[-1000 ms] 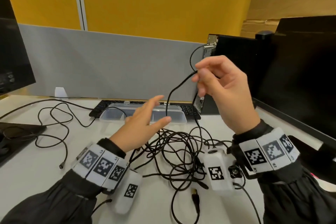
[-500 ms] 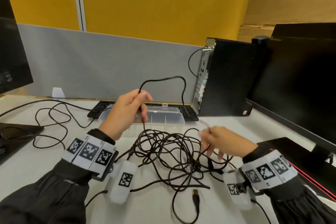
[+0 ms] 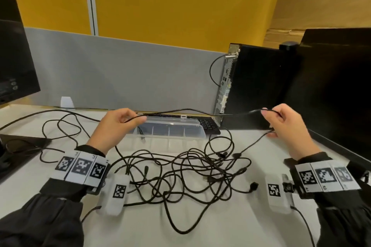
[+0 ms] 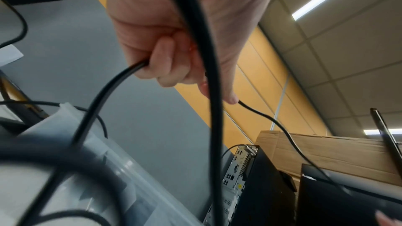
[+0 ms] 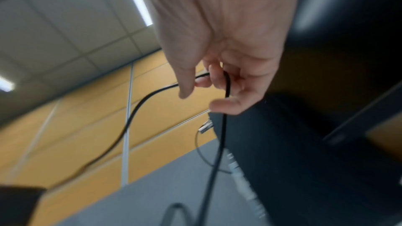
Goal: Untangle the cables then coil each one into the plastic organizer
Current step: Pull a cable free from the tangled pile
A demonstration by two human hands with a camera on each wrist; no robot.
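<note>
A tangle of black cables (image 3: 180, 172) lies on the white desk between my arms. One black cable (image 3: 190, 110) runs nearly taut between my hands above the clear plastic organizer (image 3: 172, 132). My left hand (image 3: 118, 124) grips it with curled fingers (image 4: 165, 64), left of the organizer. My right hand (image 3: 281, 120) pinches the other stretch (image 5: 226, 85) in front of the PC tower, and the cable drops from it back to the tangle. The organizer shows several dividers; a cable end hangs over its left side.
A black keyboard (image 3: 208, 124) sits behind the organizer. A PC tower (image 3: 255, 86) and a dark monitor (image 3: 337, 90) stand at right, another monitor (image 3: 14, 52) at left. A loose cable (image 3: 60, 126) loops over the desk at left. A grey partition closes the back.
My right hand has risen from the tangle and moved out to the right with the cable. The left hand has shifted left, so the raised arch of cable is now pulled nearly straight.
</note>
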